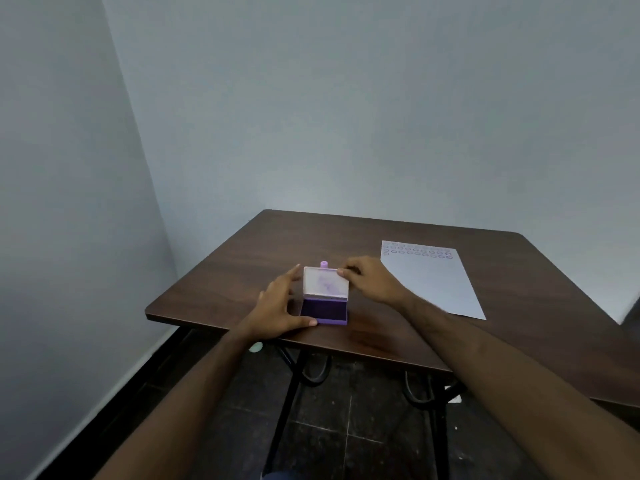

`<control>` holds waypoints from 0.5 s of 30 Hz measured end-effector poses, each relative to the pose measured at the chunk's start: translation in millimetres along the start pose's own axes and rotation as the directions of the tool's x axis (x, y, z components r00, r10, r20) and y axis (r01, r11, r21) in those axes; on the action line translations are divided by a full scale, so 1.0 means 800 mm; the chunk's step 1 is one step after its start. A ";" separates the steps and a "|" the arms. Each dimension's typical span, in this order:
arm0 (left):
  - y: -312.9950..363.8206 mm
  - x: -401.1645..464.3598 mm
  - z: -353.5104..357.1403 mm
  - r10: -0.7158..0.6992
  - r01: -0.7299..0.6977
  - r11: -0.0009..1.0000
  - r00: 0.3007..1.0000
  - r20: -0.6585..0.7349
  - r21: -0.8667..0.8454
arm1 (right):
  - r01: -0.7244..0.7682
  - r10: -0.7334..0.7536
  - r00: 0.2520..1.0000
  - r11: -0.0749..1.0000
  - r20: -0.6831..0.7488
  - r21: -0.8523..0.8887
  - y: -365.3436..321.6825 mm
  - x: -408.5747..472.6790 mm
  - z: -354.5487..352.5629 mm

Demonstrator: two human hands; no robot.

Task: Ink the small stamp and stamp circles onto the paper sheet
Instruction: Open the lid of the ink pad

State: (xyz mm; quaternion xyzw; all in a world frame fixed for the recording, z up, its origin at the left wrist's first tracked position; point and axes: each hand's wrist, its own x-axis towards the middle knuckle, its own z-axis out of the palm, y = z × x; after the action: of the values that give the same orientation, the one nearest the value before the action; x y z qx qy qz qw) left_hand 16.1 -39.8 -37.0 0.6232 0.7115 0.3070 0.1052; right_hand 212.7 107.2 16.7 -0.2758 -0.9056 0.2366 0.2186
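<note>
On the dark wood-grain counter [242, 265], the left hand [280, 306] spreads against a rectangular purple plastic ink pad [323, 311], the right hand [370, 278] pinches its raised clear lid [325, 284], a small lilac cylindrical stamp [324, 264] stands just behind, and the white paper sheet [433, 285], with rows of circles [417, 251], lies farther right.

A left hand [277, 308] braces an open purple ink pad [323, 311] on a wooden table [242, 258] as the right hand [372, 278] pinches its upright lid [325, 284]. A circle-stamped paper sheet [433, 285] lies to the right.
</note>
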 end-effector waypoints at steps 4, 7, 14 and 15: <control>-0.011 0.008 0.008 -0.012 0.013 1.000 1.000 -0.028 0.025 | -0.112 0.108 0.994 0.984 0.035 0.142 0.022 0.028 0.002; -0.015 0.010 0.009 0.002 -0.002 0.999 1.000 -0.002 0.035 | -0.145 0.133 0.987 0.978 0.093 0.146 0.036 0.039 0.008; -0.013 0.010 0.008 0.006 -0.008 0.998 0.999 0.034 0.062 | -0.175 0.156 0.976 0.978 0.155 0.118 0.050 0.048 0.026; -0.013 0.009 0.008 0.008 -0.009 0.998 1.000 0.029 0.062 | -0.172 0.153 0.977 0.978 0.149 0.117 0.051 0.048 0.027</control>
State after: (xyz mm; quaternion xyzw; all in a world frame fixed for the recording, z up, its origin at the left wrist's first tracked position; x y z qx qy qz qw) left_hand 9.9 -31.1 -46.3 0.6336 0.7164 0.2763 0.0950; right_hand 188.6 154.3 -12.4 -0.3172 -0.8759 0.3303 0.1521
